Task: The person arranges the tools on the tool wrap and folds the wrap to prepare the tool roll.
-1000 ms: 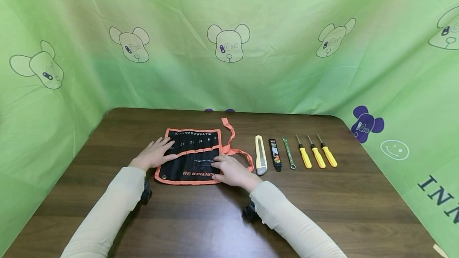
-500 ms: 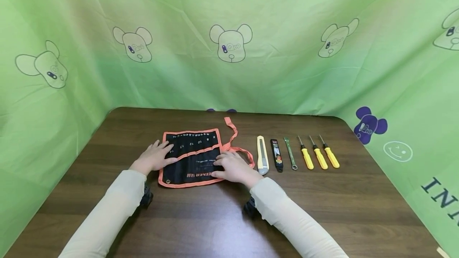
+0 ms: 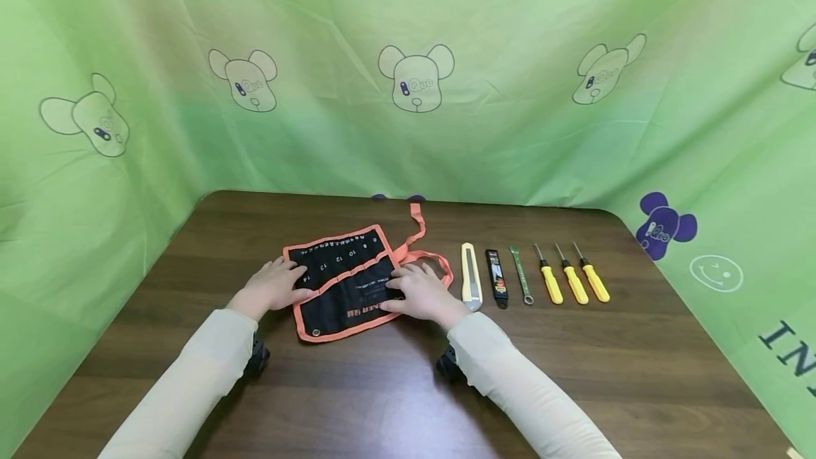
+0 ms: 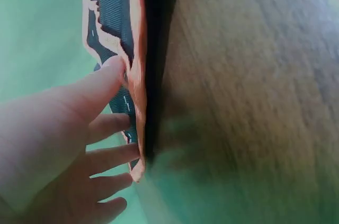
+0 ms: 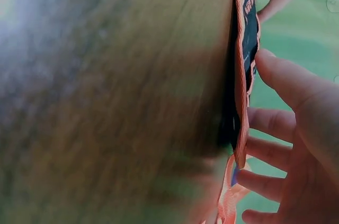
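Observation:
A black tool roll [image 3: 334,307] with orange trim, a row of pockets and printed numbers lies unrolled and turned askew on the table. My left hand [image 3: 273,286] rests on its left edge, fingers spread; in the left wrist view the thumb [image 4: 112,73] touches the orange trim. On the right edge lies my right hand [image 3: 422,295], covering part of the orange lettering. The right wrist view has that hand's fingers [image 5: 270,123] fairly straight against the roll's edge. An orange tie strap [image 3: 417,229] trails from the roll's right side.
Right of the roll, a row of tools lies on the brown table [image 3: 357,402]: a utility knife [image 3: 470,275], a flat black pack [image 3: 496,278], a green combination wrench [image 3: 522,276] and three yellow-handled screwdrivers [image 3: 552,285]. Green printed cloth [image 3: 331,140] hangs behind.
The tool roll has turned counterclockwise under my hands, its lower left corner shifting right and nearer. The whole view has drifted slightly, and the row of tools keeps its arrangement.

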A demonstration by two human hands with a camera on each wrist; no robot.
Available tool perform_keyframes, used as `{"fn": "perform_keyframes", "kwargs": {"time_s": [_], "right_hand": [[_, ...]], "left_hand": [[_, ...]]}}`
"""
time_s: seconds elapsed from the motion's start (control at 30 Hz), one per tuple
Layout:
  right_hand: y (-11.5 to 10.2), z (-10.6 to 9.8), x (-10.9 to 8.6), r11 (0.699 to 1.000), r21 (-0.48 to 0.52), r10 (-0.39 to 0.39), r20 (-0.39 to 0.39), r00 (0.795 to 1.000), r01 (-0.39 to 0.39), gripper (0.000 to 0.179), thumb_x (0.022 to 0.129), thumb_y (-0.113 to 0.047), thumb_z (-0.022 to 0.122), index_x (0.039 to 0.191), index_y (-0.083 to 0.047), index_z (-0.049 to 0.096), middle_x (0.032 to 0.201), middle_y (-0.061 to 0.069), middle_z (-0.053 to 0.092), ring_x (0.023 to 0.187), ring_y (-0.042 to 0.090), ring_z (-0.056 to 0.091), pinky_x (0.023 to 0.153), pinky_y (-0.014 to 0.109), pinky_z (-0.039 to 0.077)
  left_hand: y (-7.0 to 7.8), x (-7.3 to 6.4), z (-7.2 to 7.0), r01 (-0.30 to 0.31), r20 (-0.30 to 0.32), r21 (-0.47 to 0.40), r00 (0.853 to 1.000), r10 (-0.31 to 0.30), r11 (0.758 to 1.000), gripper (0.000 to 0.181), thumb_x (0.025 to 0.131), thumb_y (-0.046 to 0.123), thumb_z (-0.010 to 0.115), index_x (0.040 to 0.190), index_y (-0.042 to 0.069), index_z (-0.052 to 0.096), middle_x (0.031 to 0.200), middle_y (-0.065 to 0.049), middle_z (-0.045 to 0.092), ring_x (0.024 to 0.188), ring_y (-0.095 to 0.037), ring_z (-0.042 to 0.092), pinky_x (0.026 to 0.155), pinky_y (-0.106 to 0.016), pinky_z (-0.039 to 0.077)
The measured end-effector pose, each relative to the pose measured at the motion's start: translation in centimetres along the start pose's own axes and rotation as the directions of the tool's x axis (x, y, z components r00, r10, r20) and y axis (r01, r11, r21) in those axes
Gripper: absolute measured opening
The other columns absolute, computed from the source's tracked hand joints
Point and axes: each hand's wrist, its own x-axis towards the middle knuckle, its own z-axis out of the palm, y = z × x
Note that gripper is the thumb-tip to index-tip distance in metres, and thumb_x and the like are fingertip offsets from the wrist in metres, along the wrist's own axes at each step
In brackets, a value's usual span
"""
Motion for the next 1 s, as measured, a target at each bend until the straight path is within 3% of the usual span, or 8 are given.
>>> {"fn": "perform_keyframes", "kwargs": {"time_s": [0.23, 0.5, 0.6, 0.83, 1.0], "right_hand": [[0.1, -0.1, 0.1, 0.999, -0.006, 0.042, 0.026, 0.999, -0.041, 0.054, 0.083, -0.05, 0.061, 0.119, -0.009, 0.063, 0.129, 0.01, 0.051, 0.124, 0.031, 0.038, 0.1, 0.054, 0.023], [0.3, 0.2, 0.2, 0.997, 0.01, 0.075, 0.054, 0.996, -0.076, 0.064, 0.082, -0.055, 0.06, 0.124, -0.007, 0.059, 0.136, 0.013, 0.045, 0.129, 0.033, 0.031, 0.102, 0.057, 0.019], [0.2, 0.3, 0.3, 0.995, 0.019, 0.091, 0.068, 0.993, -0.093, 0.072, 0.079, -0.06, 0.06, 0.127, -0.007, 0.057, 0.139, 0.013, 0.04, 0.131, 0.034, 0.027, 0.102, 0.057, 0.017], [0.2, 0.4, 0.6, 0.993, 0.002, 0.114, 0.097, 0.989, -0.115, 0.084, 0.072, -0.065, 0.062, 0.133, -0.008, 0.051, 0.144, 0.013, 0.032, 0.133, 0.035, 0.02, 0.103, 0.057, 0.013], [0.3, 0.3, 0.7, 0.992, -0.019, 0.123, 0.089, 0.988, -0.121, 0.082, 0.072, -0.061, 0.066, 0.133, -0.008, 0.05, 0.144, 0.013, 0.032, 0.133, 0.035, 0.021, 0.103, 0.057, 0.014]], "left_hand": [[-0.1, 0.1, 0.3, -0.023, -0.074, 0.017, 0.997, 0.024, 1.0, 0.057, 0.091, 0.035, 0.056, 0.134, 0.0, 0.045, 0.13, -0.03, 0.041, 0.122, -0.044, 0.036, 0.099, -0.054, 0.028], [0.2, 0.1, 0.3, -0.041, -0.096, 0.024, 0.994, 0.044, 0.999, 0.058, 0.091, 0.032, 0.056, 0.137, 0.0, 0.041, 0.124, -0.027, 0.05, 0.112, -0.042, 0.047, 0.091, -0.051, 0.038], [0.4, 0.1, 0.3, -0.025, -0.071, -0.001, 0.997, 0.025, 1.0, 0.061, 0.091, 0.032, 0.057, 0.139, 0.0, 0.036, 0.12, -0.026, 0.054, 0.109, -0.039, 0.051, 0.089, -0.049, 0.041], [0.8, 0.0, 0.4, 0.055, 0.048, -0.059, 0.997, -0.052, 0.997, 0.064, 0.092, 0.036, 0.054, 0.143, 0.005, 0.03, 0.124, -0.027, 0.05, 0.113, -0.037, 0.049, 0.09, -0.049, 0.04], [0.9, 0.1, 0.3, 0.043, 0.052, -0.061, 0.998, -0.04, 0.997, 0.06, 0.093, 0.035, 0.054, 0.14, 0.004, 0.037, 0.127, -0.024, 0.05, 0.115, -0.036, 0.047, 0.092, -0.048, 0.038]]}}
